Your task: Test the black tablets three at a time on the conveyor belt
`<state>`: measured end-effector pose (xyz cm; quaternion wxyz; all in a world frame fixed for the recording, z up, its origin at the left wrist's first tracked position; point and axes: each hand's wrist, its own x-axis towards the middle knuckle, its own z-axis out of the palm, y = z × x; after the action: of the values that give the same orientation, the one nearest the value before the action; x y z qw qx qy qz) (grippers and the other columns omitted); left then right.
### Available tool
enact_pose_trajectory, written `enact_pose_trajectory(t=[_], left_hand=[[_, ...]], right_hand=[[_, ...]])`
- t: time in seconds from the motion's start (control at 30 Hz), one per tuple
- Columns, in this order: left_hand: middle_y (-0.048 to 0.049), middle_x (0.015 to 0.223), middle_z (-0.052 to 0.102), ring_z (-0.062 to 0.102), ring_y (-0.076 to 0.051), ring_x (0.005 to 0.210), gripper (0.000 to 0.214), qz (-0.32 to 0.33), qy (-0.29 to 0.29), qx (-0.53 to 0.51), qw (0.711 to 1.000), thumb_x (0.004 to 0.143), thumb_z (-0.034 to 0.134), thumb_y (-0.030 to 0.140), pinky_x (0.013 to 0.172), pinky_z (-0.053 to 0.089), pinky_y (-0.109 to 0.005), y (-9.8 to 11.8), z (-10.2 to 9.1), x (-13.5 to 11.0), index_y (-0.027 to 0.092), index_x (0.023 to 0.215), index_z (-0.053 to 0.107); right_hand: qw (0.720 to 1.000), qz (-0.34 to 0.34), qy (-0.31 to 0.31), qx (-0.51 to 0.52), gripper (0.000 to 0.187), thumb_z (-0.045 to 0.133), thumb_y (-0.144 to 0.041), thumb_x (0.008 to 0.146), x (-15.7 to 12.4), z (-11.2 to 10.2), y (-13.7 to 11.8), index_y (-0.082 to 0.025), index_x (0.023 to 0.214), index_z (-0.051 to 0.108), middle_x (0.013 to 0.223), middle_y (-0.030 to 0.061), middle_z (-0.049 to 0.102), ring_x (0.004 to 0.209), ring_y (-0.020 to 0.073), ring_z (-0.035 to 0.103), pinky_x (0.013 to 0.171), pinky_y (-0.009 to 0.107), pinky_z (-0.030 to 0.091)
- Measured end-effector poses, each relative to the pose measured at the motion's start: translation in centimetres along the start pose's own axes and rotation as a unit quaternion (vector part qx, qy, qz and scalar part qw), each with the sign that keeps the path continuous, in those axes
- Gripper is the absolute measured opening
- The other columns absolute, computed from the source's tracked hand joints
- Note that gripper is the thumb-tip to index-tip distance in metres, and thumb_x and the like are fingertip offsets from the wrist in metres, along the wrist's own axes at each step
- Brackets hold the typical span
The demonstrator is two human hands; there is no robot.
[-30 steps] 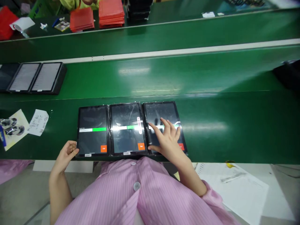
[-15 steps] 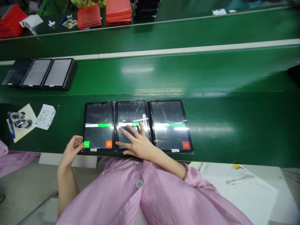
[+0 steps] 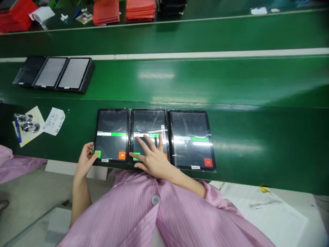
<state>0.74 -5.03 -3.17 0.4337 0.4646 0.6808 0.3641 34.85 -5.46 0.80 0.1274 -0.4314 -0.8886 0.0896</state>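
Note:
Three black tablets lie side by side along the near edge of the green bench, screens up and lit. On the left tablet (image 3: 112,123), my left hand (image 3: 86,158) rests at the lower left corner, its thumb over the green button and its fingers curled against the side edge. My right hand (image 3: 151,156) is spread over the lower half of the middle tablet (image 3: 149,120), fingers apart; it partly covers a green and a red button. Nothing touches the right tablet (image 3: 191,123), whose screen has a red button at lower right.
Stacked tablets (image 3: 74,73) stand farther back at left. A handwritten paper note (image 3: 54,121) and a yellow sheet (image 3: 36,113) with a blue pen lie left. Red pouches (image 3: 140,10) are piled across the bench. Printed sheets (image 3: 257,209) lie below the edge at right.
The view has shifted, moving the scene slightly rightward. My left thumb lies farther onto the left tablet's green button. Green and red buttons now show on the middle tablet under my right hand.

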Motion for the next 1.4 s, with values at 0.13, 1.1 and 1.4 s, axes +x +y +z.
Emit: enact_pose_trajectory(t=[0.13, 1.1, 1.4], left_hand=[[-0.0042, 0.100, 0.060, 0.060, -0.019, 0.086, 0.063, -0.014, -0.010, -0.006, 1.000, 0.074, 0.072, 0.062, 0.075, 0.050, -0.029, 0.2, -0.4, 0.2, 0.022, 0.120, 0.056], [-0.0196, 0.160, 0.037, 0.034, -0.039, 0.146, 0.046, 0.345, -0.088, 0.493, 0.794, 0.100, 0.047, 0.039, 0.117, 0.012, -0.072, 14.5, 12.1, 7.0, 0.020, 0.141, 0.056], [-0.0144, 0.118, 0.073, 0.067, -0.034, 0.112, 0.037, 0.291, -0.114, 0.551, 0.774, 0.095, 0.043, 0.039, 0.118, 0.006, -0.070, 15.7, 13.6, 11.6, 0.020, 0.118, 0.065]], right_hand=[[0.999, -0.034, 0.040, 0.006, 0.052, 0.048, -0.067, 0.094, -0.9, -0.4, 0.8, -0.040, 0.136, 0.063, 0.156, 0.0142, 0.043, 0.141, 0.0409, 0.034, 0.111, 0.078, 0.003], [0.875, 0.360, 0.287, 0.152, 0.045, 0.052, -0.047, 0.094, -11.4, -3.6, 16.7, -0.024, 0.130, 0.068, 0.129, 0.0126, 0.065, 0.122, 0.0294, 0.058, 0.106, 0.050, 0.044], [0.689, 0.456, 0.384, 0.411, 0.051, 0.071, -0.051, 0.075, -9.5, -0.4, 21.6, -0.015, 0.111, 0.075, 0.118, 0.0140, 0.073, 0.110, 0.0290, 0.067, 0.104, 0.048, 0.047]])
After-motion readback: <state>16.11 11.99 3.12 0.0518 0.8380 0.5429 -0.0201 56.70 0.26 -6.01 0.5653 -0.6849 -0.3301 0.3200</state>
